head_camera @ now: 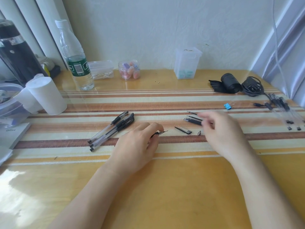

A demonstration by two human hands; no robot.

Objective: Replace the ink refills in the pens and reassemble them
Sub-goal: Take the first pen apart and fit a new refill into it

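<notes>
While three pens [112, 130] lay in a bunch on the striped table [165, 179], the left hand [137, 146] pinched a pen part [160, 133], its tip poking out to the right. A cap [183, 130] and a small cone tip [199, 132] lay between the hands. The right hand [221, 129] was blurry over the refills [192, 119]; I could not tell if it held one.

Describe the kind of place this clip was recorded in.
Probably a desk at home or in a dorm room, set against a white wall. A water bottle, a jar of erasers and a box of cotton swabs stand along the back edge, beside curtains.
</notes>
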